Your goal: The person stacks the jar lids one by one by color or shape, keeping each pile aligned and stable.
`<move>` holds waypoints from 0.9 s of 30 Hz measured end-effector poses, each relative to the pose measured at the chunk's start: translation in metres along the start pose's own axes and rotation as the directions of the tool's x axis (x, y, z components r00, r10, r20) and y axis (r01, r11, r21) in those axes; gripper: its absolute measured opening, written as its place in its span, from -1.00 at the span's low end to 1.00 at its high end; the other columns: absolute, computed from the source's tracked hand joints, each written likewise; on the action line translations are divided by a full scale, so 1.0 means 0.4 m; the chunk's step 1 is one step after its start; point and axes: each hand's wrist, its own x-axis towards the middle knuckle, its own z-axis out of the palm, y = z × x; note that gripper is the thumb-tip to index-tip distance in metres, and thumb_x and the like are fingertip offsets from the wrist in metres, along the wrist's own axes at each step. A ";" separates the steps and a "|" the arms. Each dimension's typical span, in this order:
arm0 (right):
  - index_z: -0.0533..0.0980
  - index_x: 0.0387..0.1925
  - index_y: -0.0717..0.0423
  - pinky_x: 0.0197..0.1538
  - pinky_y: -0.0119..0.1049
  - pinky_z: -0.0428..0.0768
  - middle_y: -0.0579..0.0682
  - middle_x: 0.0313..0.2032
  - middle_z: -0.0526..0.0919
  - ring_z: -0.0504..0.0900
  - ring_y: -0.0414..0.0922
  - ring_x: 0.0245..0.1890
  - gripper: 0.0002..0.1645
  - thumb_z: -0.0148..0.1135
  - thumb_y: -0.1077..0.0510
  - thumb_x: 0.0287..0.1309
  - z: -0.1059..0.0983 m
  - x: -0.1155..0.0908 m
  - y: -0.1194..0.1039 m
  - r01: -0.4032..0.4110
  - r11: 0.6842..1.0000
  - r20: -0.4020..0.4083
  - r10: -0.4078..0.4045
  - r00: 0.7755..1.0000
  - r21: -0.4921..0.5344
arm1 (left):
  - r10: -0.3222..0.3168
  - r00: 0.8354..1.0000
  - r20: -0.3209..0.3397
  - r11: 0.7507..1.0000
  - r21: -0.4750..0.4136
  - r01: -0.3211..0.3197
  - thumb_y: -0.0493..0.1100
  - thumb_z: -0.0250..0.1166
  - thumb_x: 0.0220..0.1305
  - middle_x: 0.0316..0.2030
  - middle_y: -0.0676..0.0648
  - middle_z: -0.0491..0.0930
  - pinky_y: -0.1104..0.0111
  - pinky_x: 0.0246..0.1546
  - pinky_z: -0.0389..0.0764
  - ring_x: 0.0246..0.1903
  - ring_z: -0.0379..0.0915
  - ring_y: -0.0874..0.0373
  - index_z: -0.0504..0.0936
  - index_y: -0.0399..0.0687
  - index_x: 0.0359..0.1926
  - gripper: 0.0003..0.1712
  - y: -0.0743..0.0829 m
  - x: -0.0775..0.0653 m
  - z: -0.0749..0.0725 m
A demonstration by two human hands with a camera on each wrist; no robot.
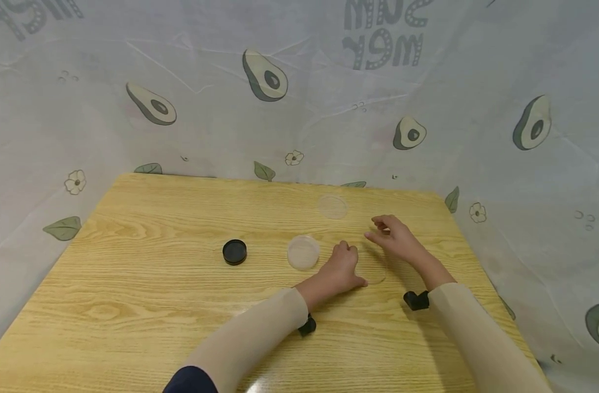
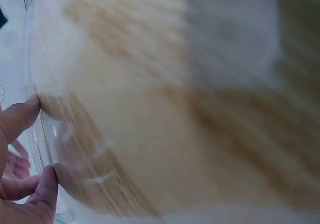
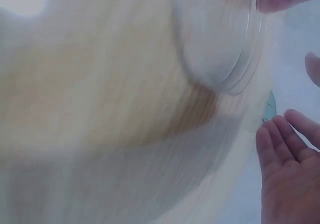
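Note:
My left hand (image 1: pixel 340 268) pinches a clear round dish (image 3: pixel 215 39) by its edge, thumb on one side and fingertips on the other. The left wrist view has the dish's transparent wall (image 2: pixel 44 139) between thumb and fingers, with wood grain showing through. To the right of the dish my right hand (image 1: pixel 399 240) hovers, palm toward it, fingers loosely bent and holding nothing. In the right wrist view its fingers (image 3: pixel 285 141) are apart from the dish. Just left of the left hand a second clear round dish (image 1: pixel 303 252) lies on the table.
A faint clear disc (image 1: pixel 332 207) lies farther back on the wooden table (image 1: pixel 157 305). Off to the left sits a small black round lid or shallow cup (image 1: pixel 234 252). A pale curtain (image 1: pixel 206 71) printed with avocados hangs around the table's back and sides.

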 end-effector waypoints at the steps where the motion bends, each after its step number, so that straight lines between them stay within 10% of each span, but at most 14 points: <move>1: 0.23 0.50 0.40 0.44 0.26 0.41 0.43 0.38 0.35 0.36 0.36 0.41 -0.16 0.20 -0.10 0.52 0.002 0.017 -0.001 -0.006 1.000 0.000 0.006 1.000 0.002 | 0.000 1.000 -0.001 1.000 0.007 0.000 0.21 0.54 0.21 0.15 -0.15 0.45 0.41 0.02 0.61 0.13 0.39 0.07 0.51 -0.20 0.24 -0.21 0.000 0.000 0.000; 17: 0.03 0.57 0.43 0.48 0.27 0.34 0.46 0.49 0.15 0.24 0.36 0.49 0.07 0.31 -0.13 0.42 0.033 0.173 -0.043 -0.111 0.993 0.064 0.114 0.991 -0.042 | 0.035 0.999 0.008 0.999 0.022 -0.036 0.19 0.54 0.22 0.14 -0.18 0.45 0.41 0.07 0.60 0.15 0.39 0.04 0.50 -0.22 0.20 -0.24 -0.006 -0.003 -0.001; 27: 0.16 0.48 0.48 0.19 0.13 0.44 0.45 0.33 0.29 0.35 0.22 0.17 -0.01 0.34 -0.12 0.40 0.048 0.211 -0.077 -0.113 0.987 0.096 0.124 0.988 -0.116 | 0.045 0.999 0.005 0.999 0.024 -0.045 0.20 0.52 0.25 0.06 -0.16 0.44 0.42 -0.01 0.58 0.08 0.36 0.06 0.51 -0.19 0.12 -0.31 -0.013 0.000 -0.005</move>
